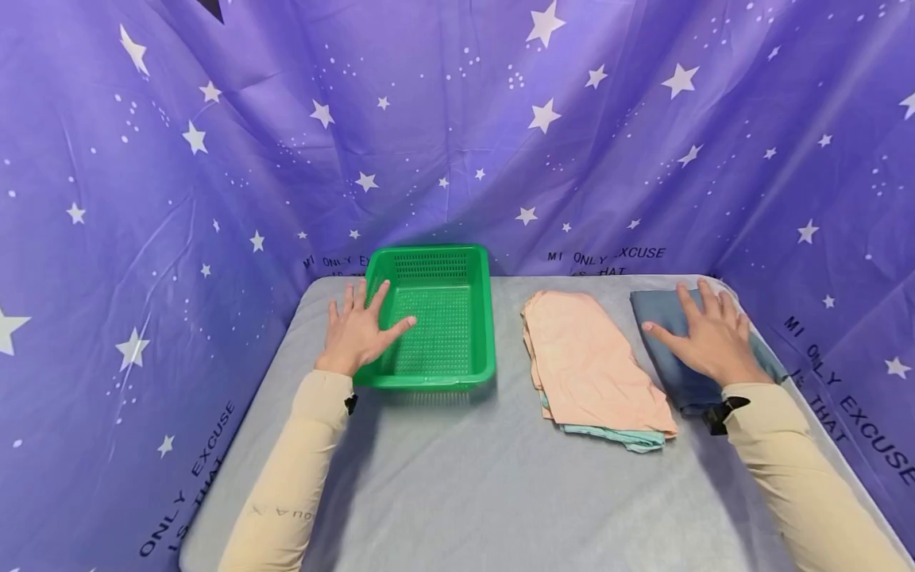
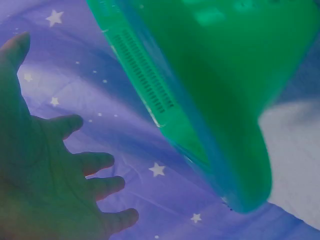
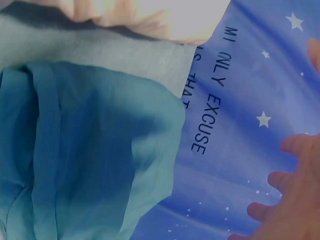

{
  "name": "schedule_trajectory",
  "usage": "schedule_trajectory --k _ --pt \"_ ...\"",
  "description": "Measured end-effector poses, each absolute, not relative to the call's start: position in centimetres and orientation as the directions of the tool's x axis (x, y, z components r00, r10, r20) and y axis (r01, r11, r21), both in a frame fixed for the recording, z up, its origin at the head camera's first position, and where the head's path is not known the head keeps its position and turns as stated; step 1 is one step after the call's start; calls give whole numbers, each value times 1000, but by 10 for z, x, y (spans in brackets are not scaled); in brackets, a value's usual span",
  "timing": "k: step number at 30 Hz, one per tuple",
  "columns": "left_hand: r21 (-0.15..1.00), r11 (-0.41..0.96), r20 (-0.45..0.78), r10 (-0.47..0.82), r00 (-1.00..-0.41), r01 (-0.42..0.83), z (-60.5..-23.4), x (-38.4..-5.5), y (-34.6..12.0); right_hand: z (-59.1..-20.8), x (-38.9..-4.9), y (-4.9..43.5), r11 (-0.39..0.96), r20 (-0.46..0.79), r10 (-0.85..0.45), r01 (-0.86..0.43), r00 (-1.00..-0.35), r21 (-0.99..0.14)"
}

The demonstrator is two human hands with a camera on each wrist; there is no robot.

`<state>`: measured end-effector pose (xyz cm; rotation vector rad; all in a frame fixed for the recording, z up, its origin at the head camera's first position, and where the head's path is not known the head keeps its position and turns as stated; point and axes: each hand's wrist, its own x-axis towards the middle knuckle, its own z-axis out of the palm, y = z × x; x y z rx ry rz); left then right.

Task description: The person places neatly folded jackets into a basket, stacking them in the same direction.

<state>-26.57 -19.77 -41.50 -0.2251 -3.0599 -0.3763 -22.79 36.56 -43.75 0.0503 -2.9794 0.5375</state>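
My left hand (image 1: pixel 360 334) is spread over the left side of a green plastic basket (image 1: pixel 488 342), fingers straight and holding nothing. In the left wrist view the same hand (image 2: pixel 55 165) stands apart from the basket wall (image 2: pixel 145 75). My right hand (image 1: pixel 715 338), fingers spread, is above folded dark blue cloth (image 1: pixel 654 318) at the right; the right wrist view shows that cloth (image 3: pixel 95 145) with the hand (image 3: pixel 290 200) apart from it. Between the hands lies a peach cloth (image 1: pixel 586 357) on top of a teal cloth (image 1: pixel 622 438).
Everything stands on a table covered in grey cloth (image 1: pixel 457 492). A purple curtain with white stars (image 1: pixel 443 119) closes off the back and both sides, meeting the table's far edge. The basket sits close to that back curtain.
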Motion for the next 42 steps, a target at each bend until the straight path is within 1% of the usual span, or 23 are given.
schedule_trajectory --k 5,7,11,13,16,21,27,31,34,37,39,42 --pt "250 955 81 145 -986 161 -416 -257 -187 -438 -224 357 934 120 -19 -61 -993 -352" --pt "274 947 83 153 -985 170 -416 -252 -181 -438 -223 353 929 120 -22 -65 -993 -364" --pt "365 910 98 172 -980 196 -420 -242 -165 -441 -220 346 917 116 -32 -75 -993 -391" --pt "415 883 127 185 -975 221 -423 -237 -156 -443 -219 342 913 124 -42 -88 -991 -398" --pt "470 840 204 196 -959 271 -427 -231 -142 -448 -218 337 906 136 -61 -112 -989 -408" --pt "559 762 314 171 -934 327 -434 -222 -119 -455 -216 329 879 149 -77 -138 -986 -456" --pt "687 625 394 109 -913 371 -443 -210 -91 -462 -215 325 827 143 -71 -139 -987 -545" --pt "743 519 452 79 -889 424 -446 -202 -70 -466 -213 322 784 104 -60 -111 -993 -611" --pt "763 437 495 81 -865 477 -450 -196 -54 -468 -213 320 752 57 -47 -72 -997 -655" --pt "765 359 534 111 -838 535 -453 -190 -38 -470 -213 316 703 7 -33 -29 -999 -711" --pt "755 307 566 138 -813 579 -456 -186 -27 -470 -214 312 673 -12 -25 -8 -1000 -740" --pt "759 239 580 175 -796 606 -461 -183 -9 -469 -219 307 637 -26 -16 10 -1000 -770"
